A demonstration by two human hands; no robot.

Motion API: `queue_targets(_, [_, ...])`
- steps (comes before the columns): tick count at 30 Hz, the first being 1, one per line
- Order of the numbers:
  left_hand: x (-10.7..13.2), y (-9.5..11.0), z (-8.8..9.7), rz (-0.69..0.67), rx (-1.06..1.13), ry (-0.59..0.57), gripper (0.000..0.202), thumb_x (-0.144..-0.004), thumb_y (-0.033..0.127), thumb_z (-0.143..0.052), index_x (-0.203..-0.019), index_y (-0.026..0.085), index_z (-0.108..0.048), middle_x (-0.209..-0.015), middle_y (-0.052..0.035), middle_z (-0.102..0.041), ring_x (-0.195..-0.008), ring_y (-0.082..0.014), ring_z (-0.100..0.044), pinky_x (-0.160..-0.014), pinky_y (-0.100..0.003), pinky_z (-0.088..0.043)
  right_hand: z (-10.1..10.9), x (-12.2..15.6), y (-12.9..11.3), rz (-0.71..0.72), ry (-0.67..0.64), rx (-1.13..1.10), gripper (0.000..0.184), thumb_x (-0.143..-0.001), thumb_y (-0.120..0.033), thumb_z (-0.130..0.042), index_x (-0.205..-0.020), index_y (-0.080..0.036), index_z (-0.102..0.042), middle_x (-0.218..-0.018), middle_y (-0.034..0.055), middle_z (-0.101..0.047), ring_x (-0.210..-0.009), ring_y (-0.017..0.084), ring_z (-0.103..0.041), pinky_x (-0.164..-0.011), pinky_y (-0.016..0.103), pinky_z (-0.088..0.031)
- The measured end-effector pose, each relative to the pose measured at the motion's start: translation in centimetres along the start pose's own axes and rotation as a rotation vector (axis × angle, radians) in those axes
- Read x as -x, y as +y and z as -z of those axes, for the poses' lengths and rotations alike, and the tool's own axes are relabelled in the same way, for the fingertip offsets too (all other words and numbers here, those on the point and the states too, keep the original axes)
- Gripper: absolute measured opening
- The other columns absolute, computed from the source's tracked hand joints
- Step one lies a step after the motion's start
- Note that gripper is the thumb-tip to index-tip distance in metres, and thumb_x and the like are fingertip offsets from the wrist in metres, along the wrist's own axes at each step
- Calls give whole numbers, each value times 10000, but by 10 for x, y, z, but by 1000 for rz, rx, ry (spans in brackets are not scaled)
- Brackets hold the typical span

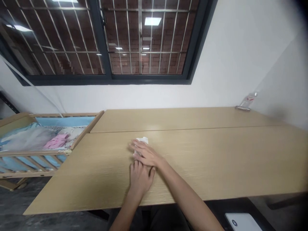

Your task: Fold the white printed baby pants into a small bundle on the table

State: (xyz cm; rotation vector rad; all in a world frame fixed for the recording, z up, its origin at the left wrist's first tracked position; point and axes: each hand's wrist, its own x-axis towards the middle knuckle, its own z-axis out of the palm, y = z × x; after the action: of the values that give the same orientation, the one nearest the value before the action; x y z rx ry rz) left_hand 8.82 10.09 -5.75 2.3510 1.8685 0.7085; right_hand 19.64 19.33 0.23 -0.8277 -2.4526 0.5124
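Observation:
On the wooden tabletop (204, 154), my right hand (145, 153) lies over a white tissue (143, 140), whose edges show past the fingers and beside them. The right fingers are stretched out, spread and slightly blurred, pointing left. What the palm covers is hidden. Just nearer to me, my left hand (141, 178) rests palm down on the wood, fingers pointing forward and thumb apart. Its fingertips come close to the underside of the right hand; I cannot tell whether they touch. Nothing shows in the left hand.
A wooden crib (79, 136) with blue lining stands left of the table, holding pink cloth (57, 141) and other bedding. A clear bottle (249, 99) is at the far right corner. Below the front edge lies a white phone (243, 222). A barred window (149, 41) is behind.

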Motion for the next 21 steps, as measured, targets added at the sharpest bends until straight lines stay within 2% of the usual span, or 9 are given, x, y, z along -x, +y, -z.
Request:
queue_targets(3, [-1, -2, -6, 16, -1, 61, 659, -951, 507, -454, -1530, 193, -436, -1474, -214, -542, -1420, -470, -369, -1070, -650, -343, -5, -1, -10, 37, -62, -67, 520, -1044, -499, -442, -1541, -345, -426, -1636, -18, -350, -1545, 228, -244, -1274, 460, -189])
queue_targets(6, [-1, -1, -10, 39, 12, 73, 686, -938, 491, -471, -1548, 185, -407, -1502, -215, -517, -1426, -481, -352, -1073, -667, -328, -11, 0, -7, -11, -140, -104, 515, -1047, -540, -403, -1518, -341, -470, -1599, -20, -414, -1525, 222, -299, -1274, 444, -198])
queue_targets(10, [1, 1, -4, 95, 29, 19, 726, -943, 534, -459, -1552, 144, -393, -1512, -236, -497, -1451, -481, -309, -1091, -656, -309, -18, -1, 3, -117, -248, -92, 594, -1041, -613, -321, -1531, -307, -459, -1593, -2, -426, -1524, 224, -301, -1275, 425, -183])
queue_targets(13, [1, 2, 2, 120, 31, -44, 735, -955, 556, -431, -1551, 127, -395, -1548, -238, -448, -1455, -486, -288, -1101, -651, -289, -22, -1, 10, -124, -242, -110, 617, -1036, -627, -327, -1556, -306, -414, -1614, -1, -386, -1527, 221, -294, -1282, 421, -154])
queue_targets(15, [0, 1, 4, 121, 21, -64, 738, -960, 581, -407, -1541, 126, -415, -1542, -244, -448, -1414, -489, -336, -1084, -655, -297, -24, -2, 15, -120, -226, -108, 616, -1031, -627, -348, -1557, -312, -409, -1619, -3, -375, -1533, 218, -279, -1286, 422, -124])
queue_targets(17, [-1, -1, 6, 109, 1, -73, 721, -959, 605, -395, -1495, 132, -488, -1471, -251, -516, -1319, -475, -428, -1052, -652, -323, -24, -4, 24, -133, -213, -85, 621, -1026, -631, -361, -1555, -310, -414, -1622, 6, -367, -1540, 224, -259, -1288, 436, -94])
queue_targets(21, [-2, -2, 10, 79, -28, -48, 611, -959, 571, -433, -1402, 182, -593, -1399, -205, -577, -1184, -414, -505, -1018, -618, -350, -16, -12, 49, -174, -140, -34, 617, -1019, -644, -363, -1541, -324, -440, -1618, 21, -381, -1537, 244, -267, -1284, 473, -70])
